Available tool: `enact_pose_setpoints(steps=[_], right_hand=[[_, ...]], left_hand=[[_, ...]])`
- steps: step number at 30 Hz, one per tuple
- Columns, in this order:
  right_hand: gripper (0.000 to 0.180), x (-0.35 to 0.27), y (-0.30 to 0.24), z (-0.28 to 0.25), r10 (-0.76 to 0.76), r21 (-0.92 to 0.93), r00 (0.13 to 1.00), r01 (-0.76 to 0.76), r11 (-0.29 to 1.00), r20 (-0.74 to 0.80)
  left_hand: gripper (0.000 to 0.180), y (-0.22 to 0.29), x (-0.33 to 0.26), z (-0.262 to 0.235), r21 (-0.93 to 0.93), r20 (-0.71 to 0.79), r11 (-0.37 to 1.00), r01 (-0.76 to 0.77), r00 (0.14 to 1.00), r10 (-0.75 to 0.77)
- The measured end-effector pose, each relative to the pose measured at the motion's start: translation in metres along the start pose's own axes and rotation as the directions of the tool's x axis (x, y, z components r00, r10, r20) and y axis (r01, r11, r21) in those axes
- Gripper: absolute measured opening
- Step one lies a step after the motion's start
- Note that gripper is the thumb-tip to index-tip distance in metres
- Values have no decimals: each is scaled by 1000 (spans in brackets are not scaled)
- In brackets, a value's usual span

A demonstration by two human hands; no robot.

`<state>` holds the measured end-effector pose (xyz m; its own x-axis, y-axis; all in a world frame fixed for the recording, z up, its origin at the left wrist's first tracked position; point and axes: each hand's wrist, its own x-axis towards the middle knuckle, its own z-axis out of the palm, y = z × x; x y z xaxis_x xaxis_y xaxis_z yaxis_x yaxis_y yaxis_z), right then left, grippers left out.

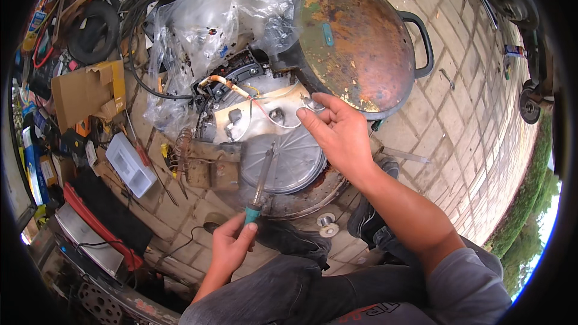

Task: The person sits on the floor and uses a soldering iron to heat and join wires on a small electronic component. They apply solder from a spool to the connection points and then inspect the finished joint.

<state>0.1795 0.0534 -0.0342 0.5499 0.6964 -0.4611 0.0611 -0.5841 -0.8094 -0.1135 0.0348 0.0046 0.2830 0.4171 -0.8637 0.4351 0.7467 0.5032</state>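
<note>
Two bare hands work over an opened appliance set on paving stones. Nearest the person, the left hand [232, 247] is closed round the teal handle of a soldering iron [260, 183]; the iron's long axis runs up and slightly right from the fist, and its tip rests over the grey ribbed disc [283, 156] of the appliance base. Farther out and to the right, the right hand [337, 129] is half open, its thumb and forefinger pinching a small metal terminal [312, 104] on a white wire [274, 117]. That terminal lies above and to the right of the iron's tip, well apart from it. Beyond the right hand stands a rusted, two-handled pot [355, 42], tilted on its side.
</note>
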Motion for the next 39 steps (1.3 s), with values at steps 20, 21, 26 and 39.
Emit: enact_pose_setpoints(steps=[20,21,26,39], right_hand=[[8,-5,37,36,-431,-397,902,401,826,14],[8,-4,37,36,-428,-399,904,398,826,15],[8,-2,36,36,-387,-400,922,360,843,13],[12,-2,33,37,-338,-425,941,310,851,9]], left_hand=[[28,34,17,10,101,8,991,-90,996,90],[27,35,18,11,98,-3,992,-78,997,79],[27,39,23,14,109,-7,992,-61,998,62],[34,38,30,16,197,-52,979,-59,996,71]])
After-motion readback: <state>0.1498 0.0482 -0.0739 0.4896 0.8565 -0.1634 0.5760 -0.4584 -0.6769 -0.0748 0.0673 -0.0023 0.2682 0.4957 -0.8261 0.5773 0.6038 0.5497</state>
